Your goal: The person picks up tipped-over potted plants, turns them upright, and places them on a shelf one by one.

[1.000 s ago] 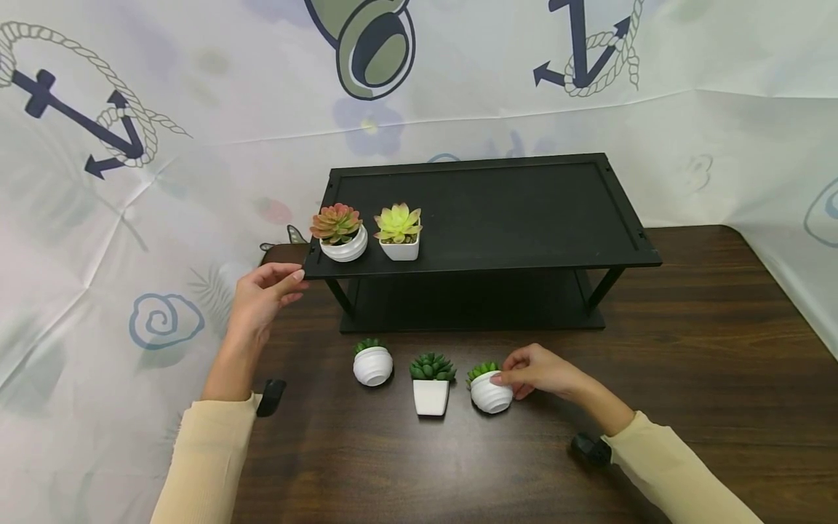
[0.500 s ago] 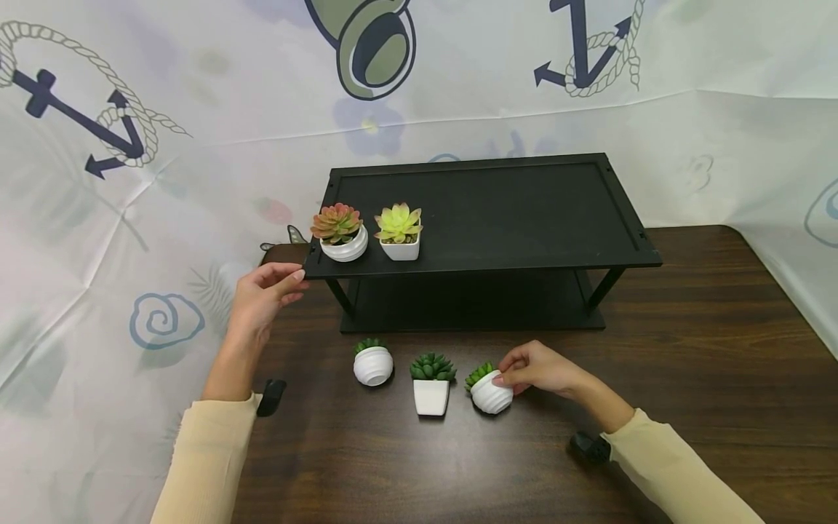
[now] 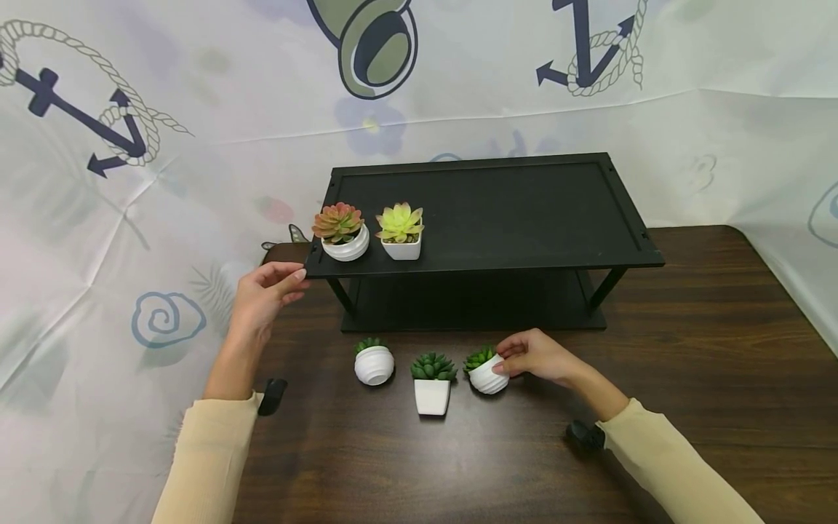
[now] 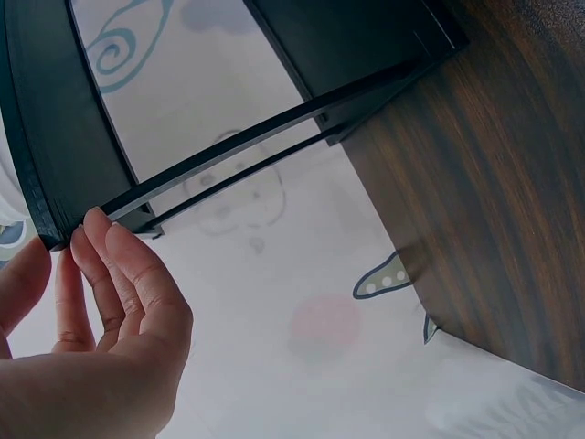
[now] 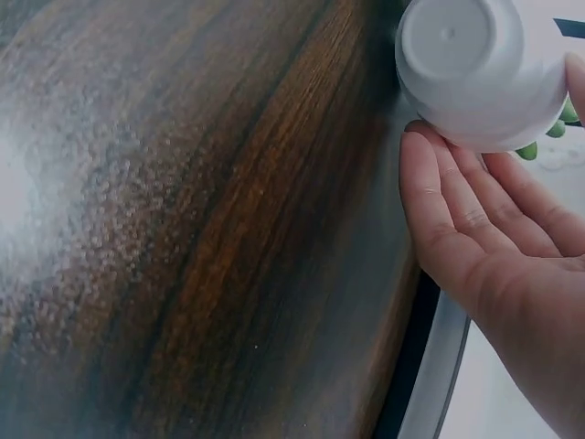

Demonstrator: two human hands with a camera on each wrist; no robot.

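Observation:
My left hand point(image 3: 265, 295) pinches the front left corner of a black two-tier shelf point(image 3: 517, 211); the left wrist view shows thumb and fingertips on that corner point(image 4: 57, 229). With my right hand point(image 3: 540, 356) I hold a small succulent in a round white ribbed pot point(image 3: 487, 376), tilted with its green leaves to the left. The pot's underside point(image 5: 448, 37) faces the right wrist camera, fingers along its side. Left of it on the table lie a dark green succulent in a square white pot point(image 3: 432, 397) and another round-potted succulent point(image 3: 374, 365).
On the shelf's top left stand a reddish succulent in a round white pot point(image 3: 345, 244) and a yellow-green one in a square white pot point(image 3: 401, 247). A dark wood table point(image 3: 707, 349) carries the shelf. A printed white cloth point(image 3: 196, 182) hangs behind and at the left.
My right hand has tilted the round-potted succulent leftward and shifted it slightly toward the shelf. The left hand stays on the shelf corner.

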